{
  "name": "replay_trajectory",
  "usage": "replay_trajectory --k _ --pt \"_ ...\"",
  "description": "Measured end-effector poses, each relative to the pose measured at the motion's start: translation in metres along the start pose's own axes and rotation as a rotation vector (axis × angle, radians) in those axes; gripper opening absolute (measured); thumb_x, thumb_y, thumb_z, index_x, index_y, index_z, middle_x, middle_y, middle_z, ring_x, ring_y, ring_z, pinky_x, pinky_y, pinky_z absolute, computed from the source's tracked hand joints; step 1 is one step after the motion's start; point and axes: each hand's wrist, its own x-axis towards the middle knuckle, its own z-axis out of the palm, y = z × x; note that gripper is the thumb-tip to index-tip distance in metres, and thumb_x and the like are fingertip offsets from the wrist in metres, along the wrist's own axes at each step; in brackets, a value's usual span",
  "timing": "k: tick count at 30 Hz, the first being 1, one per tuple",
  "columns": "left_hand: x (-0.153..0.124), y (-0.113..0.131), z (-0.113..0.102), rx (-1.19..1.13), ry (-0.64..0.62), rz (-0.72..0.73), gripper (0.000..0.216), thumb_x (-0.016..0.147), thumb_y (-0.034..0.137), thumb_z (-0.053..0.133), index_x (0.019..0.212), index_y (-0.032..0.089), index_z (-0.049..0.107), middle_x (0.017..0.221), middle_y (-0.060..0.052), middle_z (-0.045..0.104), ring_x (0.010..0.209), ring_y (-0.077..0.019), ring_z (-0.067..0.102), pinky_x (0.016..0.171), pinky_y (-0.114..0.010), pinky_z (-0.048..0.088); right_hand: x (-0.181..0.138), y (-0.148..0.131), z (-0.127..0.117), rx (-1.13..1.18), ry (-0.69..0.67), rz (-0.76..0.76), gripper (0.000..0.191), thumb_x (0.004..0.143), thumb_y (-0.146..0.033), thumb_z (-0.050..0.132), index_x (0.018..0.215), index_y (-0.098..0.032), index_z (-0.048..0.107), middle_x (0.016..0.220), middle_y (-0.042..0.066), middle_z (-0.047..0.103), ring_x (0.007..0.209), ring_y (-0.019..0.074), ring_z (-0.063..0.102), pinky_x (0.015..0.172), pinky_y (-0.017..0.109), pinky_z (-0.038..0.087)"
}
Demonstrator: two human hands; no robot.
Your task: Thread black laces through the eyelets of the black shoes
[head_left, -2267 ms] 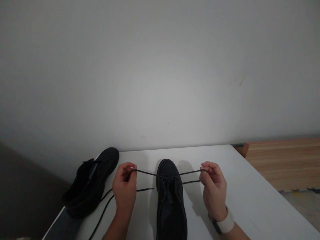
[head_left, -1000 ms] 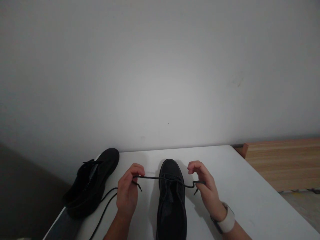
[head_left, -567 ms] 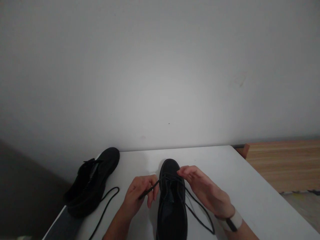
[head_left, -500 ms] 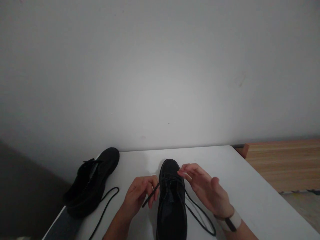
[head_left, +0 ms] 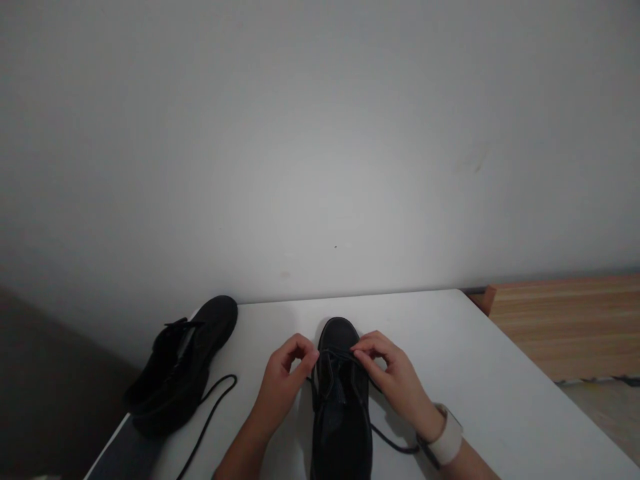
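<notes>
A black lace-up shoe rests on the white table in front of me, toe pointing at the wall. My left hand is closed, thumb and forefinger pinched on the lace at the left edge of the eyelets. On the opposite side my right hand, with a pale band on its wrist, pinches the lace by the right eyelets. The black shoelace trails in a loop to the right, partly behind my right wrist. Its grip points are mostly covered by my fingertips.
A second black shoe stands at the table's left edge, its loose lace curling over the white tabletop. A plain wall rises directly behind. Beyond the table's right edge is a wood-grain board.
My right hand has gone from open fingers beside the shoe to a pinch at the right eyelets. My left hand has moved up to the left eyelets, and the right-hand lace loop has shifted.
</notes>
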Motion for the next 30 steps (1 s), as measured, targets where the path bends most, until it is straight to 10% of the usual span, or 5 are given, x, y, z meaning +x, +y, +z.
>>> replay_trajectory --k 6,15,22,30 --pt "-0.003 -0.008 0.003 0.103 0.032 0.089 0.017 0.088 0.032 0.063 0.095 0.021 0.054 0.092 -0.002 0.054 0.092 -0.0207 0.054 0.086 -0.034 0.042 -0.004 -0.006 0.008 -0.018 0.123 -0.03 0.019 0.096 -0.033 0.054 0.085 -0.021 0.063 0.086 0.005 0.064 0.083 0.0214 0.059 0.076 0.034 0.045" --pt "-0.012 -0.012 0.016 0.085 -0.183 0.051 0.055 0.088 0.038 0.064 0.136 0.025 0.042 0.143 -0.011 0.044 0.135 -0.0302 0.04 0.114 -0.049 0.029 -0.002 -0.002 0.002 0.155 0.222 0.089 0.025 0.096 -0.045 0.053 0.084 -0.023 0.053 0.071 -0.002 0.054 0.066 0.0164 0.053 0.064 0.029 0.044" --pt "-0.012 -0.023 0.016 -0.02 -0.236 -0.027 0.065 0.089 0.039 0.063 0.144 0.023 0.034 0.152 -0.014 0.037 0.14 -0.0314 0.037 0.117 -0.051 0.029 0.0 -0.003 -0.001 0.125 0.034 0.085 0.02 0.084 -0.041 0.07 0.087 -0.022 0.07 0.09 0.005 0.064 0.08 0.021 0.059 0.074 0.034 0.046" --pt "-0.012 -0.027 0.024 0.097 -0.177 0.038 0.054 0.089 0.03 0.06 0.139 0.023 0.043 0.154 -0.014 0.032 0.145 -0.0322 0.027 0.121 -0.055 0.017 -0.001 -0.007 0.002 0.248 0.135 0.176 0.03 0.087 -0.049 0.066 0.077 -0.021 0.066 0.074 0.001 0.061 0.074 0.0202 0.055 0.07 0.032 0.04"
